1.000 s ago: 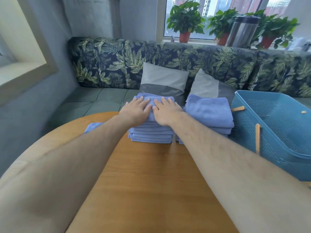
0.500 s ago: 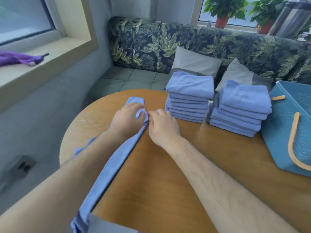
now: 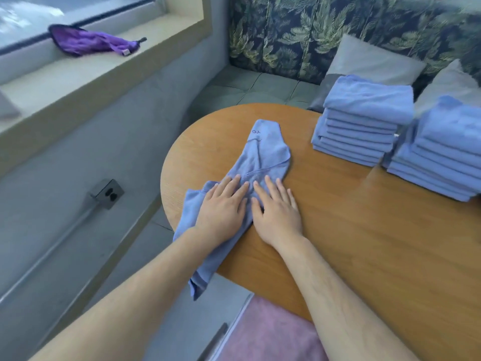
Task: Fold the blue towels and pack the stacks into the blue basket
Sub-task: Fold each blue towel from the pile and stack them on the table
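A loose, crumpled blue towel (image 3: 263,152) lies across the left edge of the round wooden table (image 3: 364,243), its lower end hanging off the rim. My left hand (image 3: 221,212) and my right hand (image 3: 277,209) rest flat on it side by side, fingers spread, palms down. Two stacks of folded blue towels stand at the table's far right: the nearer-left stack (image 3: 361,121) and the right stack (image 3: 442,149), partly cut off by the frame. The blue basket is out of view.
A sofa with leaf-print back (image 3: 312,29) and grey cushions (image 3: 369,61) curves behind the table. A purple cloth (image 3: 88,43) lies on the window ledge at upper left. A pink cloth (image 3: 273,334) sits below the table's near edge. A floor outlet box (image 3: 108,192) stands at left.
My hands left the folded stack, moved left to the loose towel and now press flat on it nearer the table edge. The view swung left and down, and the basket dropped out of frame.
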The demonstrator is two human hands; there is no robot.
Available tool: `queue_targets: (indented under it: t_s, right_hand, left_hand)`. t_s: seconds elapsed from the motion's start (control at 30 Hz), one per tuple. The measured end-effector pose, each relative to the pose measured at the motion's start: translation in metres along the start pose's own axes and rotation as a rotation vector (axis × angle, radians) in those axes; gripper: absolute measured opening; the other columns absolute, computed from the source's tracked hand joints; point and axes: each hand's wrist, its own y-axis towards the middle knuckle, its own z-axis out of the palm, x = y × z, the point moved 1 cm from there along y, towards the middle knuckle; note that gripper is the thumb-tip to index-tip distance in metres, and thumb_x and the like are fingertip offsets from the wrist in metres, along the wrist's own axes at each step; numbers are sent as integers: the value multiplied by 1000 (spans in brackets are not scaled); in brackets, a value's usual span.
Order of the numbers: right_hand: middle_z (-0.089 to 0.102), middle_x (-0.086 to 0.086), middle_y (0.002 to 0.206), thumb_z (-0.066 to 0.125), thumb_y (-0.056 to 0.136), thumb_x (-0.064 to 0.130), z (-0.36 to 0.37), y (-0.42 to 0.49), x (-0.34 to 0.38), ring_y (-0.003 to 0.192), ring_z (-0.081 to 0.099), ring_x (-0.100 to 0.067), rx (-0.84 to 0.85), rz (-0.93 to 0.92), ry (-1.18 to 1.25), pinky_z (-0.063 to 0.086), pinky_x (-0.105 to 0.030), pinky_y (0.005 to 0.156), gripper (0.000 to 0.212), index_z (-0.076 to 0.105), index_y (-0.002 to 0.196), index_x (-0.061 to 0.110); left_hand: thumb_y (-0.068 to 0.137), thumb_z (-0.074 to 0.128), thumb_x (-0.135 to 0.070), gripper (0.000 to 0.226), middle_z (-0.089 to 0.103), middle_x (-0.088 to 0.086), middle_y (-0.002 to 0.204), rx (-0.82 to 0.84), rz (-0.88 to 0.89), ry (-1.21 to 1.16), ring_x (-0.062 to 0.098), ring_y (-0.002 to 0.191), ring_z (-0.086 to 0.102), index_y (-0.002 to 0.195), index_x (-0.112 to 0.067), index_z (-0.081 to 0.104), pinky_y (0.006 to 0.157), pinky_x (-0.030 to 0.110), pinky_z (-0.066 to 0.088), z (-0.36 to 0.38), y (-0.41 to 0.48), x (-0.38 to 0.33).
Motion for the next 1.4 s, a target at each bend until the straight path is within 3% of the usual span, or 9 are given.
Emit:
queue_targets:
  t_s: [0.27, 0.37, 0.53, 0.67, 0.83, 0.93, 1.1, 1.27, 1.4]
  right_hand:
    - [19, 9, 168, 36, 106, 46, -27, -70, -57, 157, 5, -10, -83, 97, 57, 2, -37, 127, 50, 38, 155, 37]
    - [26, 10, 166, 43, 105, 42, -41, -99, -83, 156, 12, -10, -136, 150, 102, 5, -37, 127, 44, 50, 149, 35]
    - [48, 9, 155, 52, 104, 29, -61, -140, -126, 151, 30, -13, -211, 184, 177, 20, -38, 124, 22, 68, 119, 26]
    - [64, 4, 138, 56, 101, 16, -75, -157, -142, 146, 40, -19, -258, 194, 304, 30, -38, 119, 14, 67, 93, 18]
    - [71, 11, 88, 59, 100, 35, -97, -165, -145, 93, 64, -7, -402, 362, 669, 47, -26, 84, 19, 67, 93, 19]
    - [70, 13, 82, 67, 91, 53, -106, -161, -153, 85, 67, -4, -345, 593, 929, 50, -27, 80, 37, 64, 109, 20]
    - [70, 10, 88, 67, 92, 20, -106, -156, -168, 88, 67, -13, -197, 578, 734, 48, -19, 75, 21, 68, 112, 15]
    - [63, 3, 104, 61, 96, 37, -98, -155, -155, 97, 61, -18, -160, 444, 469, 49, -32, 83, 22, 65, 108, 19]
    - [56, 0, 114, 67, 94, 41, -95, -151, -145, 103, 58, -21, -89, 416, 345, 50, -38, 89, 31, 63, 115, 19]
  left_hand:
    - [104, 49, -25, 42, 44, 3, 156, 120, 73, -62, 25, 148, 35, 144, -17, 55, 117, 42, 30, 11, -23, -76]
    - [97, 60, -22, 31, 60, -2, 138, 103, 95, -131, 23, 131, 52, 127, -20, 69, 106, 39, 34, 11, -28, -114]
    - [96, 62, -36, 18, 66, -11, 107, 77, 40, -177, 21, 106, 57, 110, -29, 70, 92, 36, 32, 11, -28, -171]
    - [96, 59, -37, 27, 66, -8, 109, 202, -5, -78, 22, 110, 53, 121, -26, 61, 91, 35, 24, 13, -20, -194]
    - [97, 59, -31, 15, 62, -8, 95, 273, 92, -148, 15, 97, 58, 102, -24, 71, 87, 33, 35, -3, -30, -230]
    - [93, 65, -29, 6, 61, -15, 83, 454, 177, -374, 3, 79, 57, 91, -29, 72, 72, 22, 43, -16, -49, -250]
    - [97, 60, -32, 18, 67, -10, 86, 392, 74, -314, 7, 79, 60, 89, -22, 72, 74, 29, 49, -19, -30, -236]
    - [93, 59, -51, 43, 56, 3, 119, 430, -53, 154, 27, 112, 56, 121, -18, 60, 94, 42, 46, 1, 3, -203]
    - [93, 62, -43, 26, 58, -4, 91, 528, -62, 21, 26, 97, 60, 96, -18, 55, 74, 35, 42, 20, 16, -196]
